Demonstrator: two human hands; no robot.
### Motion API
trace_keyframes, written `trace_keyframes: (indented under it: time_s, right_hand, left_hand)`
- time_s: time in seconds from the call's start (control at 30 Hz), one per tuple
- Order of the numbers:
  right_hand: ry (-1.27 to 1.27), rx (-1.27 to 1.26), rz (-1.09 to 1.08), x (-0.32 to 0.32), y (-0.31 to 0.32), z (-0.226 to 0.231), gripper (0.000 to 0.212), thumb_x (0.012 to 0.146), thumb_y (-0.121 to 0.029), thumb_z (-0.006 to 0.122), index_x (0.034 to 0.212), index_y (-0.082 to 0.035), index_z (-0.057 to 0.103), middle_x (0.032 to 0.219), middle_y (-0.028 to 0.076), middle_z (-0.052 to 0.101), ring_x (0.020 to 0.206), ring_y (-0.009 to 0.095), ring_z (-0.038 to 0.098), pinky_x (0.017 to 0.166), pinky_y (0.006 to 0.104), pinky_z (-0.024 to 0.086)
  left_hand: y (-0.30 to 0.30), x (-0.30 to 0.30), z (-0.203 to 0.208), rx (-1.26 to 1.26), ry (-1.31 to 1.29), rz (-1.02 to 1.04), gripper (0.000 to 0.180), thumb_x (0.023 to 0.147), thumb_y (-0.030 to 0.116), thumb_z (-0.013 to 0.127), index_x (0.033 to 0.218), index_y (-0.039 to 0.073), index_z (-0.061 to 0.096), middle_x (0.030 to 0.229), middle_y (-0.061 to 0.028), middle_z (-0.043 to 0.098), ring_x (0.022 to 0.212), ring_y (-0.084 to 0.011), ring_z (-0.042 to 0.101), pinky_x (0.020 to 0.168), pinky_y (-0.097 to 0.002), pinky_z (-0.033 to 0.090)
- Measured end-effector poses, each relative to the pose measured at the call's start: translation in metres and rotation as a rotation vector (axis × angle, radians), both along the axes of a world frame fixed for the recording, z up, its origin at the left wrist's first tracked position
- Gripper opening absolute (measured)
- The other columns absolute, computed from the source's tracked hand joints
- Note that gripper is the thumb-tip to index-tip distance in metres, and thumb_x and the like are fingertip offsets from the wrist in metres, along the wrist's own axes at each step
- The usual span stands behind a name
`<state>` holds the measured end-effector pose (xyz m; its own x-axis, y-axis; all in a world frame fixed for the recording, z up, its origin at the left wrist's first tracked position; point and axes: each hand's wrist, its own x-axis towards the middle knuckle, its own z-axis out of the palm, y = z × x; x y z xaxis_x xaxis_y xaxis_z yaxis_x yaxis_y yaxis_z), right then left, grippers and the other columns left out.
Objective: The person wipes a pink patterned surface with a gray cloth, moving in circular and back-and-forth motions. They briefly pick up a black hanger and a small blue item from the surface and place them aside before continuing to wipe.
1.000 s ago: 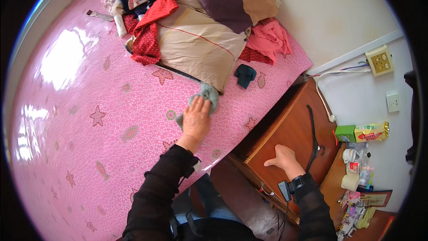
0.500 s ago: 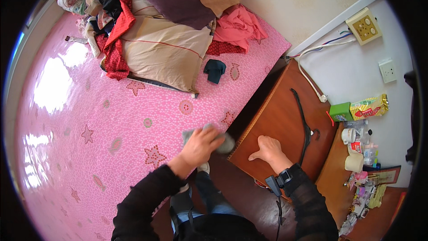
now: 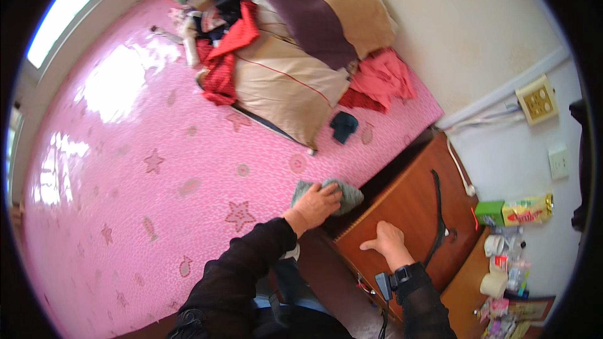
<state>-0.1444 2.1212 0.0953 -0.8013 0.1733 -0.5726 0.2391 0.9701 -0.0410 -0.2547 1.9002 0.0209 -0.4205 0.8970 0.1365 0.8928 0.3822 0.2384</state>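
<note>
My left hand [image 3: 316, 206] grips a grey-green cloth [image 3: 350, 198] at the bed's edge, its fingers bent over the top. The cloth lies on the pink patterned bed cover [image 3: 213, 179], and part of it sticks out over the edge beside the gap. On the brown wooden cabinet top [image 3: 402, 198] rests my right hand [image 3: 387, 243], thumb stretched out to the left and nothing seen in it. Its other fingers are partly foreshortened. A black clothes hanger [image 3: 438, 216] lies on the cabinet to the right of that hand.
A beige pillow [image 3: 282, 85], red and pink clothes [image 3: 386, 78] and a small dark cloth [image 3: 343, 127] lie farther up the bed. A dark gap separates bed and cabinet. On the right, cups [image 3: 494, 246], bottles and a green box [image 3: 489, 213] crowd a shelf by the wall.
The whole view has turned, shifting the scene right and downward. My left hand has slid the cloth slightly away along the bed's edge. My right hand stays on the cabinet top.
</note>
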Motion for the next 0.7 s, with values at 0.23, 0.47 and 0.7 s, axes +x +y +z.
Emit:
trace_keyframes:
  time_s: [0.23, 0.47, 0.7]
  right_hand:
    - [-0.023, 0.055, 0.054, 0.0, 0.0, 0.0, 0.069, 0.051, -0.05, 0.083, 0.09, 0.002, 0.059, 0.094, 0.022, 0.063, 0.092, 0.036, 0.061, 0.079, 0.0425, 0.048]
    - [-0.029, 0.074, 0.133, -0.001, 0.006, -0.008, 0.073, 0.05, -0.057, 0.081, 0.086, 0.003, 0.062, 0.09, 0.023, 0.064, 0.089, 0.036, 0.062, 0.075, 0.0437, 0.049]
    - [-0.08, 0.096, 0.261, -0.005, 0.008, -0.013, 0.064, 0.06, -0.051, 0.078, 0.089, 0.005, 0.063, 0.091, 0.024, 0.064, 0.087, 0.037, 0.063, 0.076, 0.0425, 0.05]
  left_hand:
    - [-0.082, 0.053, 0.004, -0.107, -0.057, -0.018, 0.029, 0.076, 0.022, 0.056, 0.104, 0.019, 0.06, 0.132, 0.0022, 0.044, 0.131, -0.0222, 0.03, 0.098, -0.0454, 0.032]
    - [-0.209, 0.113, 0.03, 0.206, -0.295, 0.316, 0.032, 0.067, 0.01, 0.06, 0.098, 0.016, 0.063, 0.12, -0.0022, 0.053, 0.119, -0.0246, 0.044, 0.092, -0.0443, 0.038]
    - [-0.41, 0.153, 0.037, 0.859, -0.05, 1.42, 0.035, 0.074, -0.005, 0.053, 0.106, 0.007, 0.062, 0.105, -0.0145, 0.062, 0.097, -0.0309, 0.06, 0.086, -0.0367, 0.047]
